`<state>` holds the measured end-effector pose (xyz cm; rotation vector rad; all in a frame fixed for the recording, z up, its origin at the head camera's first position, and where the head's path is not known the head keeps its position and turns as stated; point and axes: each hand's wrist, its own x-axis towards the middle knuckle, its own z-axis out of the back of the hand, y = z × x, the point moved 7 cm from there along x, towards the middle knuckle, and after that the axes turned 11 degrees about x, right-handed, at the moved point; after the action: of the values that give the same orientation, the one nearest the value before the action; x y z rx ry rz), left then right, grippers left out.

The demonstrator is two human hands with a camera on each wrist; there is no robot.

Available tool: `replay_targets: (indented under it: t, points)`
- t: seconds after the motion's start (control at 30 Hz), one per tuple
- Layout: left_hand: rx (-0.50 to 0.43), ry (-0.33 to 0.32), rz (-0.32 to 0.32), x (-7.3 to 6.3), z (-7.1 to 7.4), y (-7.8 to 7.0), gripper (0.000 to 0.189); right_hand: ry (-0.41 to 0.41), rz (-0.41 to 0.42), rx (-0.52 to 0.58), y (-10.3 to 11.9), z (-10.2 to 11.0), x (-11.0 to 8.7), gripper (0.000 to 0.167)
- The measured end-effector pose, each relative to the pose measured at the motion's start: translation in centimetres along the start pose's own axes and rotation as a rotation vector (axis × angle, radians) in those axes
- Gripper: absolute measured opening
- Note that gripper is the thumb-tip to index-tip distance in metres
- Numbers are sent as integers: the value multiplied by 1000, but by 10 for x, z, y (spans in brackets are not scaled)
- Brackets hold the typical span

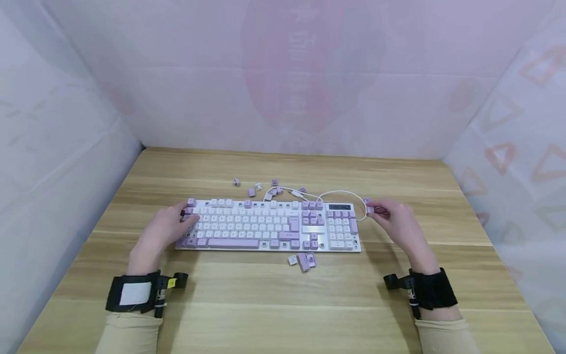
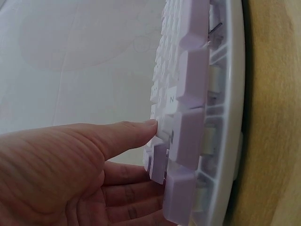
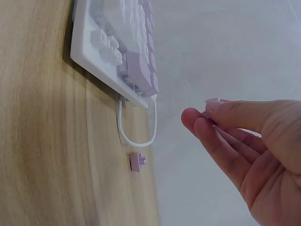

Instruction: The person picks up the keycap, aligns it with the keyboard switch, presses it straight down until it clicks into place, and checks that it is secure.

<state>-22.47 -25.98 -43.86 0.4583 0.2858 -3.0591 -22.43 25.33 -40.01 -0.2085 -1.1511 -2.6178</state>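
Note:
A white and purple keyboard [image 1: 247, 227] lies on the table, with several of its keycaps off. My left hand [image 1: 165, 226] grips its left end, the thumb on top of the keys and the fingers at the side edge, as the left wrist view shows beside the purple keycaps [image 2: 188, 141]. Just off the keyboard's right end, my right hand [image 1: 395, 221] pinches a small pale purple keycap [image 1: 370, 209] between thumb and fingertips, which mostly hide it. Below that hand in the right wrist view, a loose purple keycap [image 3: 136, 162] lies on the table.
Behind the keyboard run its white cable [image 1: 338, 191] and several loose keycaps [image 1: 251, 192]. In front lie a white keycap [image 1: 292, 260] and a longer purple keycap [image 1: 303, 262]. Pale cloth walls [image 1: 309, 113] stand around the wooden table [image 1: 287, 305].

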Motion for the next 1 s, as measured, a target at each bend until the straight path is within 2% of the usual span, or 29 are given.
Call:
replay_targets:
  t: [0.2,0.53,0.83,1.0]
  points:
    - [0,-1,0,-1,-1,1,75,-6,16,-5,4,0,0,21]
    - [-1,-10,5,0,0,0,74,-27,111,-24,14,0,0,24]
    - [6,-17,-12,-1,2,-1,74,-30,80,-12,17,-2,0,19]
    - [7,-14,-7,-1,1,0,74,-69,114,-42,21,-1,-1,17]
